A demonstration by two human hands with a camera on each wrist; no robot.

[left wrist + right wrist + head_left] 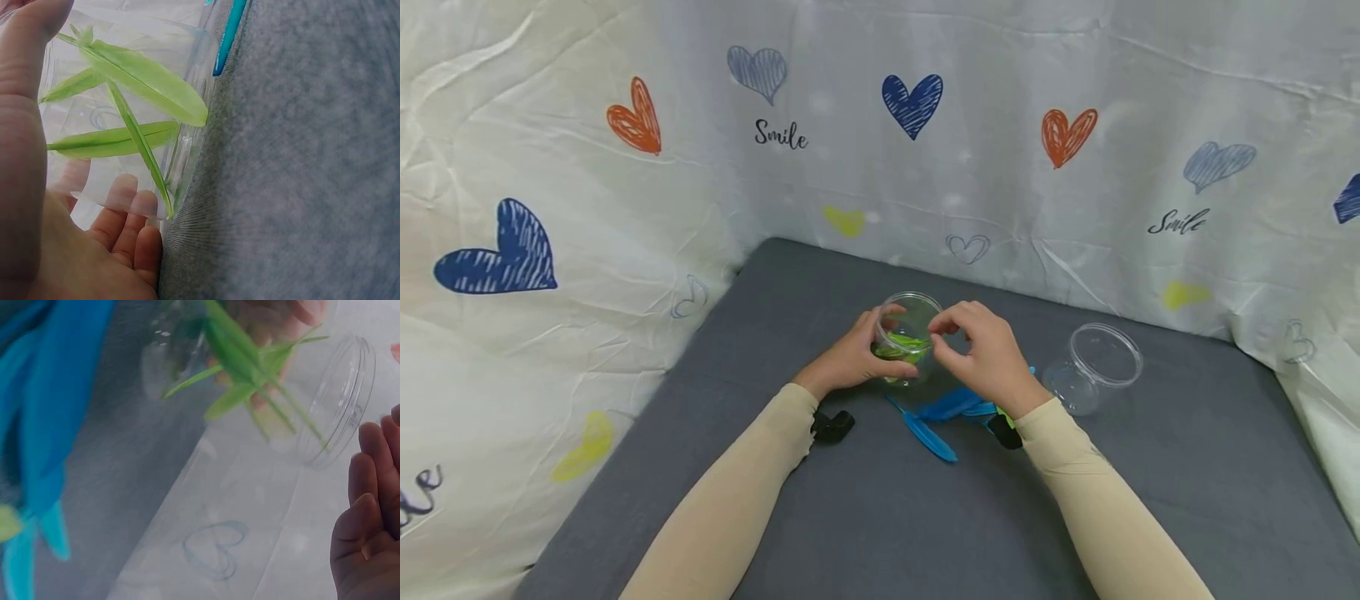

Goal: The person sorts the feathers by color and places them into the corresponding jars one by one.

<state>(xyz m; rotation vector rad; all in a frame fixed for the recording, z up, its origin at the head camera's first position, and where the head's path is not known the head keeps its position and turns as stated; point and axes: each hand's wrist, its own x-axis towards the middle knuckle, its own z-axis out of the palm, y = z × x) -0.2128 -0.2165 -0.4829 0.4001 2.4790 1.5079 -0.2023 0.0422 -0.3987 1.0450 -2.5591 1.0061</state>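
A clear round jar (904, 329) with several green feathers (144, 81) inside stands on the grey table. My left hand (857, 354) grips its left side, thumb in front and fingers behind. At the right of the jar's rim is my right hand (988, 354), its bent thumb and index fingertips slightly apart, with nothing visible between them. The right wrist view shows its other fingers (378, 475) loosely bent beside the jar's mouth. Blue feathers (953, 403) lie below that hand, one apart in front of the jar (931, 437).
A second clear jar (1075, 387) stands to the right, its rim (1105, 354) tilted toward the back right. A bit of yellow-green (1006, 417) shows by the right wrist. The grey table (895, 533) meets a white printed curtain (985, 150) behind and at the left.
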